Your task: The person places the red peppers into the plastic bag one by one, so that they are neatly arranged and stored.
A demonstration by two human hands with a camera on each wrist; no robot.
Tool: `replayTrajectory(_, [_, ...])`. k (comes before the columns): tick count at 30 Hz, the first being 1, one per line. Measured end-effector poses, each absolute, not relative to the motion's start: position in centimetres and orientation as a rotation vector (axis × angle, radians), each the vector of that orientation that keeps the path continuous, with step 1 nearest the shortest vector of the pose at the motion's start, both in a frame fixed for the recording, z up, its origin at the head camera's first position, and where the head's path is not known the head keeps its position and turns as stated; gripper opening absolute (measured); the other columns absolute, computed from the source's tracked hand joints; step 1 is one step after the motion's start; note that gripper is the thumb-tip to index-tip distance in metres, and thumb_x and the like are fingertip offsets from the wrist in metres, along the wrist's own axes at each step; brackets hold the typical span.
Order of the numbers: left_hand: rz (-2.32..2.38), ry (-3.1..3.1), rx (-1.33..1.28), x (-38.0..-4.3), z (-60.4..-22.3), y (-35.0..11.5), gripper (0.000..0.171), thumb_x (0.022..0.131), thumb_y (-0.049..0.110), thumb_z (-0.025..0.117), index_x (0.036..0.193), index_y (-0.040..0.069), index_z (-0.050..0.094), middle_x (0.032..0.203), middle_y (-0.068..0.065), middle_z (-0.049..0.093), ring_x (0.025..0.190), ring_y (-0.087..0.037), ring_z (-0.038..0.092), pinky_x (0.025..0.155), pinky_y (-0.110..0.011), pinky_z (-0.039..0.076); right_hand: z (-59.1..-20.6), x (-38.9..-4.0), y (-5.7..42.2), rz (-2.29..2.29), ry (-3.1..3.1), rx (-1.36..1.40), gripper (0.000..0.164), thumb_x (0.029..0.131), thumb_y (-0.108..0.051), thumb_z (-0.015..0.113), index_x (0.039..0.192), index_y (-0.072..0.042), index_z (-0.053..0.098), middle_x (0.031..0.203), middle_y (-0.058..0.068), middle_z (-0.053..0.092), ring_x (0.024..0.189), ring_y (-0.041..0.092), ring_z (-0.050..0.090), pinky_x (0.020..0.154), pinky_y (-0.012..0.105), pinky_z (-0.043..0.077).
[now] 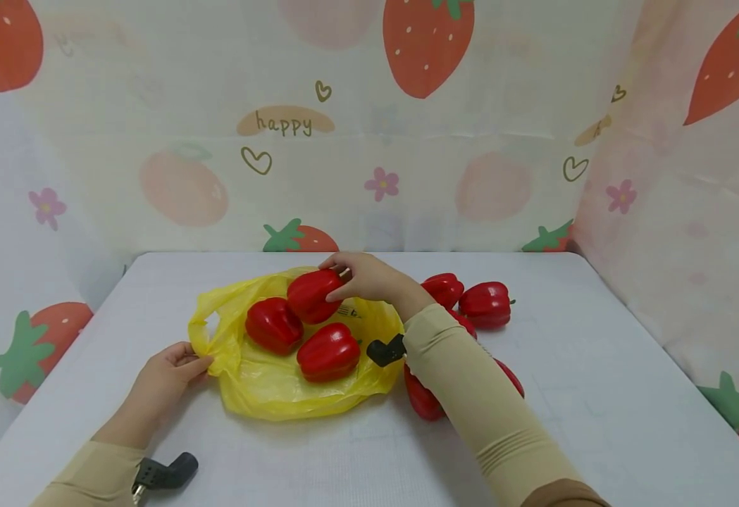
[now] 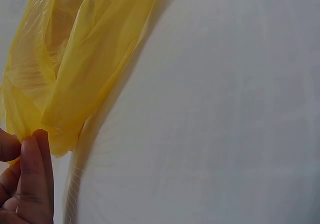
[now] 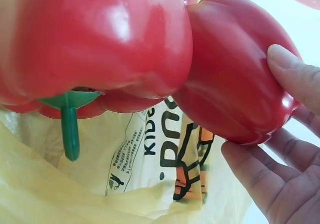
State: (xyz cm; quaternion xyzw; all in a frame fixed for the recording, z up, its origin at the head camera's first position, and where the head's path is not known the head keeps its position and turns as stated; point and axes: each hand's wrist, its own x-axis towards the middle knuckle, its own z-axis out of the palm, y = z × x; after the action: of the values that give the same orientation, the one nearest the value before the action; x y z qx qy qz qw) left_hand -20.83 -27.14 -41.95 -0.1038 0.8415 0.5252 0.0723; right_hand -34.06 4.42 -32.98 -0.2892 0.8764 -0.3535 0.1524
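A yellow plastic bag (image 1: 261,394) lies spread on the table with its mouth open. My left hand (image 1: 169,373) pinches the bag's gathered left edge between thumb and fingers, as the left wrist view also shows. Over the back of the bag, my right hand (image 1: 372,282) grips a red bell pepper (image 1: 312,297), its thumb on one side and fingers on the other. Two more peppers are in the bag: one red bell pepper (image 1: 274,325) at the left and another (image 1: 329,353) in front. In the right wrist view, a pepper's green stem (image 3: 70,129) hangs close to the held one.
Right of the bag several more red peppers lie on the white table (image 1: 597,394), among them one pepper (image 1: 486,305) at the back. My right forearm (image 1: 477,394) partly covers the others. A strawberry-print curtain (image 1: 420,127) stands behind the table.
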Motion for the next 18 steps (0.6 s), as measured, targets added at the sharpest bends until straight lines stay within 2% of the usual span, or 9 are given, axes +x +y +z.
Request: replayTrajectory(18, [1.584, 2.545, -0.286, -20.93, -42.19, -26.97, 0.053, 0.09, 0.036, 0.056, 0.126, 0.0, 0.044, 0.12, -0.016, 0.057, 0.087, -0.006, 0.057, 0.075, -0.017, 0.05, -33.04, -33.92, 4.58, -0.963, 2.472, -0.686, 0.047, 0.078, -0.015, 0.073, 0.12, -0.02, 0.053, 0.116, 0.003, 0.055, 0.102, 0.018, 0.053, 0.084, 0.032, 0.05])
